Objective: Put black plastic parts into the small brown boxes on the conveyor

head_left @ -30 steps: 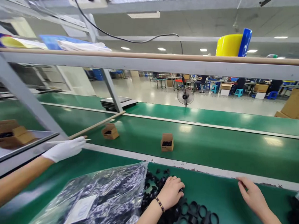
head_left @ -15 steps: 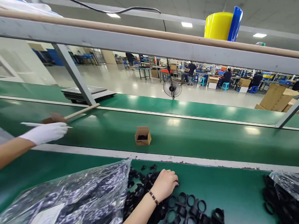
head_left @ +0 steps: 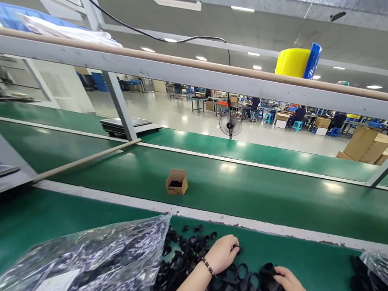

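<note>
My left hand (head_left: 223, 252), with a beaded bracelet at the wrist, is closed above the right edge of a heap of small black plastic parts (head_left: 186, 252). A dark bit shows at its fingertips; its shape is mostly hidden. At the lower right, my right hand (head_left: 292, 285) has its fingers curled round a black ring-shaped plastic part (head_left: 268, 271). More black ring parts (head_left: 242, 271) lie between the two hands. Left of the heap rests a clear plastic bag (head_left: 112, 253) of dark parts.
A small open cardboard box (head_left: 176, 187) with black pieces sits on the green belt beyond the white rail. Another bag (head_left: 380, 263) with black parts is at the far right. A wooden rod (head_left: 87, 159) crosses the belt at left; a shelf beam (head_left: 197, 75) spans overhead.
My right hand has come into view from below, onto the black ring parts. A co-worker's gloved hand with a thin white stick has left the left side. The camera view has shifted.
</note>
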The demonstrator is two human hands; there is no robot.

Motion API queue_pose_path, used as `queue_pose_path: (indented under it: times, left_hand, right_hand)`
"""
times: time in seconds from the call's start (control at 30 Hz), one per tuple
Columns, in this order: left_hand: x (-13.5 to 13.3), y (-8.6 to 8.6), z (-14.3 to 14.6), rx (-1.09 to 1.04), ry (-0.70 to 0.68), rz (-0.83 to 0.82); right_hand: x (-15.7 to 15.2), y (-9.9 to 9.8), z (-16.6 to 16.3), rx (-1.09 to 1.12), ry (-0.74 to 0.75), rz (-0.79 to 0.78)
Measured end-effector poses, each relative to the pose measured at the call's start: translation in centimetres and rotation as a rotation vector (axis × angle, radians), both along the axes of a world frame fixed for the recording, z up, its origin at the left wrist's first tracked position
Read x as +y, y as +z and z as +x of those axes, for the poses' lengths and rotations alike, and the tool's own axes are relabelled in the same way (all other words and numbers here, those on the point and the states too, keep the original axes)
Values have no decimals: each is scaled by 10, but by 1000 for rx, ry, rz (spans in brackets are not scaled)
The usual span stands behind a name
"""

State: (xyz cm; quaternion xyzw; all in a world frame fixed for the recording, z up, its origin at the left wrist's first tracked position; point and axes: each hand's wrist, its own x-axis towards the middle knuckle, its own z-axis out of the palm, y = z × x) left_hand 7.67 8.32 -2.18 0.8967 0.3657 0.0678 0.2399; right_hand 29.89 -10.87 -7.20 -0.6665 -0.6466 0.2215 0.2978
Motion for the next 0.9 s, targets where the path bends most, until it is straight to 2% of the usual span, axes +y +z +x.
queue_pose_path:
  times: [0.17, 0.23, 0.33, 0.47, 0.57, 0.67, 0.8, 0.9]
  left_hand:
    - [2, -5, 1, 5, 44, -33]
    - [1, -7, 1, -1, 49, -28]
    - [-1, -8, 0, -19, 55, 20]
    - [-3, -8, -1, -31, 34, 25]
    - [-3, -9, -2, -33, 32, 0]
    - [-3, -9, -2, -47, 56, -14]
    - [-3, -9, -3, -79, 87, -15]
    - [-3, -9, -3, -105, 121, -7]
  right_hand:
    - [30, 58, 8, 92, 168, -124]
    - [40, 75, 8, 101, 181, -193]
    - [52, 87, 8, 76, 91, -220]
    - [63, 90, 4, 69, 201, -318]
    - [72, 86, 10, 100, 225, -317]
    - [86, 72, 28, 100, 155, -178]
    - [103, 29, 49, -81, -59, 23]
    - [108, -4, 50, -182, -101, 165]
